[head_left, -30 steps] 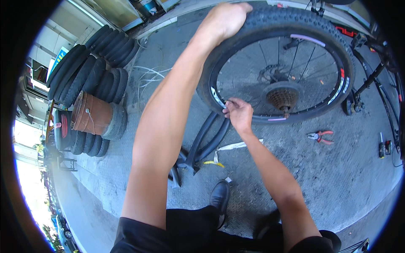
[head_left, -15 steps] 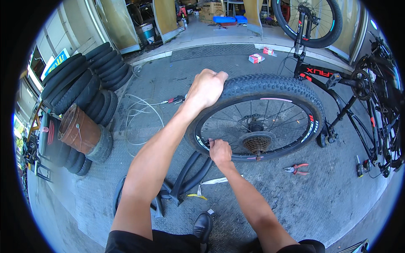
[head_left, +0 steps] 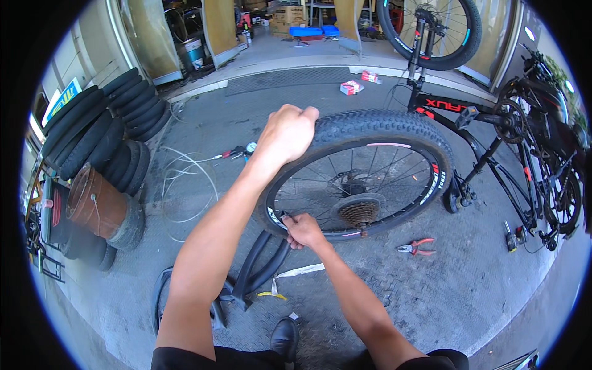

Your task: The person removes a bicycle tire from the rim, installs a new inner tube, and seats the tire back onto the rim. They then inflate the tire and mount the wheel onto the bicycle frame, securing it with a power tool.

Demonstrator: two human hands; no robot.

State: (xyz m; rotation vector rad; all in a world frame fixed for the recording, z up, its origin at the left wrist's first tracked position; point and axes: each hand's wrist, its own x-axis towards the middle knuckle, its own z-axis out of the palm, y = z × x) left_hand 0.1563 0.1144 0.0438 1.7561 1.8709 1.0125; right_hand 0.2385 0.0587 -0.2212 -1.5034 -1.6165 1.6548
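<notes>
A bicycle wheel (head_left: 404,230) with a knobby black tyre (head_left: 379,126) leans in front of me, its cassette (head_left: 359,214) facing me. My left hand (head_left: 290,132) is closed over the tyre's upper left edge. Lower down, my right hand (head_left: 303,231) is at the rim's near left side. Its thumb and forefinger are pinched beside a small dark stub (head_left: 284,214) at the rim; what they grip is partly hidden. The other fingers curl under. Limp black inner tubes (head_left: 265,265) lie on the floor below that hand.
Red-handled pliers (head_left: 417,247) lie right of the wheel. A hose with a gauge (head_left: 250,147) coils at left. Stacked tyres (head_left: 80,129) and a rusty bucket (head_left: 95,200) stand farther left. An upturned bicycle frame (head_left: 475,132) fills the right. Small red-white boxes (head_left: 351,88) sit beyond.
The whole view has shifted, so things sit farther left. My right hand has slid slightly down at the rim, showing more curled fingers. My left hand keeps its hold on the tyre.
</notes>
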